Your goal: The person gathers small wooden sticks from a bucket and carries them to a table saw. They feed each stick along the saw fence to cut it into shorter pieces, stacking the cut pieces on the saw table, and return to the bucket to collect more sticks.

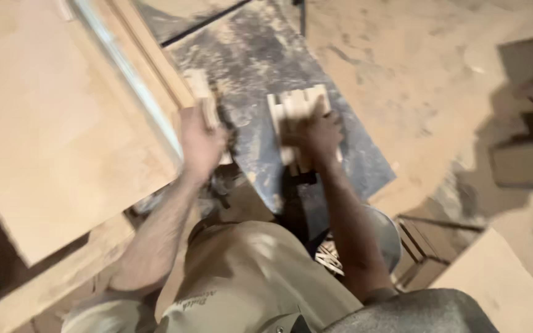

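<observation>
Pale tan wood strips (297, 114) — light, striped by dark gaps — on a dark grey metal table (266, 55) dusted beige; large board (57, 123) left, warm tan.

Both forearms are bare from the elbows down to the hands; the left hand (200, 143) and the right hand (317, 137) wear no gloves, rings or watch that can be made out in the blur. Below the left hand, a leg is covered by khaki-beige trousers (248, 271) with soft folds and a small dark mark of lettering low on the cloth, too smeared to tell more. Below the right hand, a grey garment (414, 311) with a fine, grainy weave covers the body.
</observation>
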Motion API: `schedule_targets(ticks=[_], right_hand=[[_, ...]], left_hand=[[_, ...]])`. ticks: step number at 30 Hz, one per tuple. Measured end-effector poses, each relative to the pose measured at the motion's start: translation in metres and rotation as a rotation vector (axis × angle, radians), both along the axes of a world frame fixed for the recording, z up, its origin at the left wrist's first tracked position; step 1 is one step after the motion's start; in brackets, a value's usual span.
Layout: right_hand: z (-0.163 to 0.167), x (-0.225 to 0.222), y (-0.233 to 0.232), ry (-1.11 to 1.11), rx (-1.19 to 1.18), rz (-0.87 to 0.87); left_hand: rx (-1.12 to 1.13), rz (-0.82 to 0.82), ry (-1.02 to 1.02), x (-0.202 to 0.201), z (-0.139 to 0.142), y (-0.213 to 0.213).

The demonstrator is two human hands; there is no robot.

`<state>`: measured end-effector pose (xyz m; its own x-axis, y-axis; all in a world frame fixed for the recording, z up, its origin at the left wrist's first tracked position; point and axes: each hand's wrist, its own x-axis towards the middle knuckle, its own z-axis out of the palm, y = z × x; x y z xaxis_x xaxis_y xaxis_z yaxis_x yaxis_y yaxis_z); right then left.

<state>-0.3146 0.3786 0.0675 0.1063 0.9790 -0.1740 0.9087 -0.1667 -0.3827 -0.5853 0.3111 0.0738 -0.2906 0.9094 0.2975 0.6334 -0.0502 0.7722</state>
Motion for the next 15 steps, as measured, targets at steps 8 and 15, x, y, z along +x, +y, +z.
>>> schedule_targets(ticks=[8, 15], right_hand=[[0.018, -0.015, -0.003, -0.156, 0.037, 0.139], [0.010, -0.014, 0.006, -0.189, 0.055, 0.195]], left_hand=[[-0.391, 0.249, -0.026, -0.088, -0.045, -0.036], [-0.303, 0.040, 0.257, -0.099, -0.066, -0.032]])
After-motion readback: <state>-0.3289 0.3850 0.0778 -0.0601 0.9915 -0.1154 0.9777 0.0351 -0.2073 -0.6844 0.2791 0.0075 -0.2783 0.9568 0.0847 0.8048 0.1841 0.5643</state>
